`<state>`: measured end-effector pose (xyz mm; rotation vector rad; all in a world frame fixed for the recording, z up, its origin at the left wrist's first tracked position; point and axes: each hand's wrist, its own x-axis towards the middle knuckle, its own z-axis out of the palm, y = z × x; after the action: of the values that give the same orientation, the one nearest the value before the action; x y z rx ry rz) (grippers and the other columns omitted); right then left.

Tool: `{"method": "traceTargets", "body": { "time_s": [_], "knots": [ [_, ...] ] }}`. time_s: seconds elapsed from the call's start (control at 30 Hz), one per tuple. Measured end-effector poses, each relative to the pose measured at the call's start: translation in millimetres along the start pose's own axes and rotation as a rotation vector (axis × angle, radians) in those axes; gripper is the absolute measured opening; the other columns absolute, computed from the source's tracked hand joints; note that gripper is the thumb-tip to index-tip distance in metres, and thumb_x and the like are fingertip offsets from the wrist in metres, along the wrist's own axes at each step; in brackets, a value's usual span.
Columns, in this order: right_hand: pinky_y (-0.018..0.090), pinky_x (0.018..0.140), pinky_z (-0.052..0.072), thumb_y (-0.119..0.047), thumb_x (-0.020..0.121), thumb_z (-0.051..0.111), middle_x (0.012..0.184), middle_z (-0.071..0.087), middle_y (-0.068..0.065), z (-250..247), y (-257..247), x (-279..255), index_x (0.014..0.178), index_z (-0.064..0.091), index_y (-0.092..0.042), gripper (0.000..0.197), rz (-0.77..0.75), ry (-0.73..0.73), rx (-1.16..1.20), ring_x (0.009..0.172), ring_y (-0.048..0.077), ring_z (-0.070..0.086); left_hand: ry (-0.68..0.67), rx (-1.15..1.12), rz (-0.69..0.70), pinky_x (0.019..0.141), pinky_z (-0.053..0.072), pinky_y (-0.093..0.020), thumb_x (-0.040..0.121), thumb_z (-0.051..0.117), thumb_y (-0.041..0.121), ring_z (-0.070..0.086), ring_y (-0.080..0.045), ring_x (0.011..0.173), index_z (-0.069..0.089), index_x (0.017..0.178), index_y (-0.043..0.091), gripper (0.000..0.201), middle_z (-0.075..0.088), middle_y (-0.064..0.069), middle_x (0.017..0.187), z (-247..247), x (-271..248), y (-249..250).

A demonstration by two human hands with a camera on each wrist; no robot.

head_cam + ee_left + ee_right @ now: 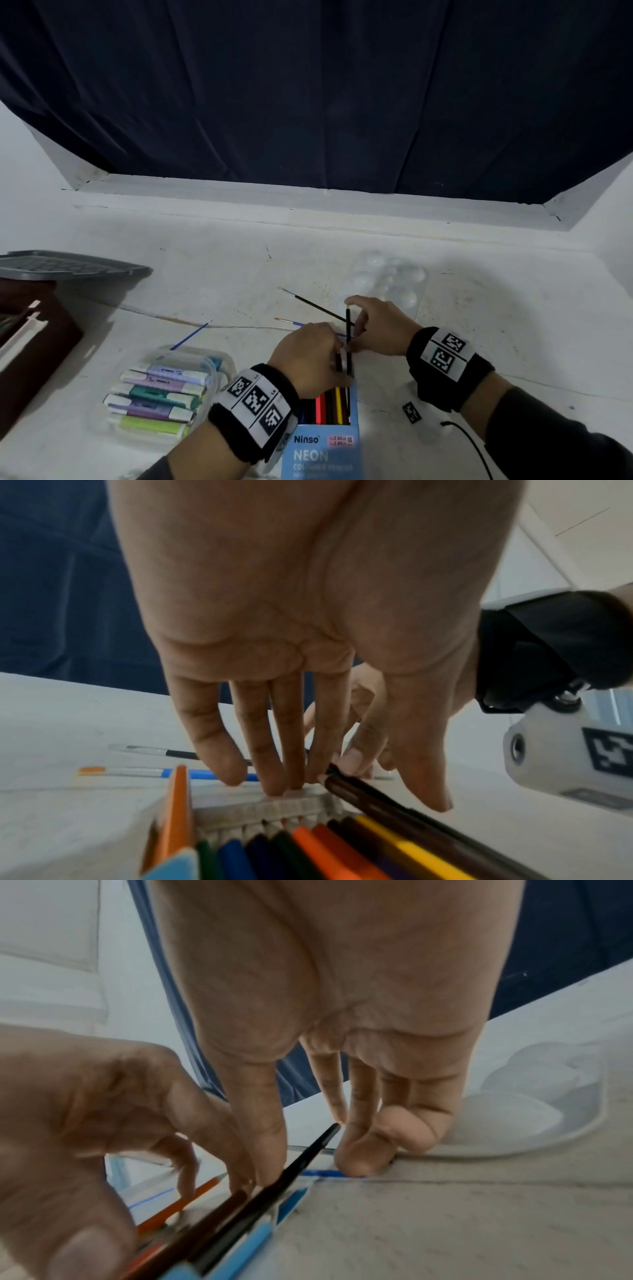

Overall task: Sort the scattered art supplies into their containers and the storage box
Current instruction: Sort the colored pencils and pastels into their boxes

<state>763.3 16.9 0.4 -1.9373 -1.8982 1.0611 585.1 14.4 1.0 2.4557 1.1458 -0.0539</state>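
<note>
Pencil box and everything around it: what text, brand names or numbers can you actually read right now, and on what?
"Ninso": brand, on the blue pencil box.
"NEON": large white letters on the same box; the lines under it are too blurred to read.
"2.60" and "2.80": on the price sticker on the box, roughly legible.
Highlighters in the clear case: labels too small to read.
Wristbands: square black-and-white coded markers, no words.

We seem to be at a makeshift craft or study corner in a home rather than a proper studio: the work surface is a scuffed white-painted ledge (pixel 239 260) set into a window recess, with a dark blue curtain (pixel 308 96) hanging along its far edge. On it we see hobby supplies: a box of coloured pencils (pixel 325 442), a clear case of highlighters (pixel 164 390), loose paintbrushes (pixel 310 303) and a clear plastic palette (pixel 390 277).
</note>
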Motion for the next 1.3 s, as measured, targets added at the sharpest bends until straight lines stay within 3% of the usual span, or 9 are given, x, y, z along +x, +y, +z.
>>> {"method": "traceTargets", "body": {
  "time_s": [0.1,0.17,0.3,0.47,0.6,0.7,0.9,1.2,1.3],
  "knots": [
    [0.039,0.078,0.051,-0.039,0.082,0.074,0.091,0.066,0.009,7,-4,-13,0.112,0.061,-0.005,0.047,-0.089,0.061,-0.152,0.087,0.025,0.061,-0.033,0.024,0.017,0.081,0.052,-0.034,0.083,0.069,0.05,0.059,-0.016,0.096,0.067,0.111,0.022,0.04,0.063,0.003,0.107,2,-10,0],
    [0.04,0.078,0.049,-0.042,0.088,0.063,0.092,0.06,0.008,15,-6,-22,0.101,0.06,-0.009,0.036,-0.123,0.06,-0.258,0.089,0.027,0.057,-0.073,0.053,0.046,0.088,0.051,-0.037,0.088,0.062,0.052,0.056,-0.018,0.105,0.062,0.123,0.021,0.047,0.06,0.002,0.115,6,-18,0],
    [0.043,0.093,0.043,-0.039,0.093,0.05,0.116,0.047,0.005,28,-10,-39,0.122,0.053,-0.017,0.037,-0.078,0.067,-0.463,0.113,0.025,0.041,-0.167,0.037,0.048,0.113,0.038,-0.042,0.091,0.05,0.062,0.034,-0.024,0.143,0.041,0.149,0.022,0.071,0.035,-0.006,0.157,18,-29,-7],
    [0.049,0.104,0.036,-0.03,0.094,0.046,0.135,0.037,0.007,41,-11,-56,0.128,0.048,-0.02,0.036,-0.039,0.125,-0.487,0.14,0.029,0.018,-0.142,0.014,0.081,0.122,0.022,-0.035,0.096,0.052,0.057,0.019,-0.023,0.151,0.028,0.156,0.013,0.078,0.023,-0.008,0.162,19,-46,-4],
    [0.052,0.112,0.027,-0.022,0.095,0.044,0.147,0.03,0.012,44,-12,-58,0.14,0.041,-0.021,0.046,-0.01,0.112,-0.423,0.149,0.032,0.001,-0.145,0.057,0.066,0.125,0.012,-0.035,0.098,0.049,0.057,0.004,-0.019,0.155,0.016,0.16,0.018,0.08,0.008,-0.005,0.168,24,-57,-4],
    [0.049,0.115,0.024,-0.017,0.092,0.044,0.145,0.032,0.012,46,-12,-56,0.138,0.044,-0.022,0.046,-0.003,0.129,-0.356,0.148,0.032,0.002,-0.132,0.109,0.074,0.125,0.017,-0.038,0.098,0.048,0.057,0.007,-0.02,0.155,0.019,0.159,0.02,0.077,0.01,-0.006,0.168,27,-59,-5],
    [0.046,0.115,0.025,-0.018,0.085,0.044,0.133,0.043,0.014,53,-5,-48,0.13,0.051,-0.02,0.046,-0.007,0.133,-0.297,0.14,0.033,0.023,-0.115,0.199,0.076,0.117,0.032,-0.046,0.096,0.055,0.048,0.022,-0.026,0.151,0.027,0.156,0.017,0.073,0.024,-0.011,0.163,26,-63,5],
    [0.052,0.12,0.011,-0.013,0.092,0.047,0.149,0.03,0.013,58,-4,-54,0.132,0.049,-0.017,0.04,-0.025,0.144,-0.339,0.15,0.032,-0.001,-0.161,0.254,0.043,0.117,0.034,-0.046,0.095,0.054,0.048,0.021,-0.025,0.152,0.027,0.156,0.015,0.074,0.019,-0.01,0.165,22,-58,11],
    [0.049,0.121,0.013,-0.014,0.089,0.044,0.144,0.036,0.009,65,4,-59,0.129,0.05,-0.017,0.04,-0.069,0.131,-0.374,0.149,0.032,0.007,-0.174,0.253,0.041,0.116,0.034,-0.044,0.095,0.055,0.051,0.023,-0.024,0.151,0.026,0.156,0.015,0.077,0.021,-0.008,0.165,20,-56,10]
  ]
}}
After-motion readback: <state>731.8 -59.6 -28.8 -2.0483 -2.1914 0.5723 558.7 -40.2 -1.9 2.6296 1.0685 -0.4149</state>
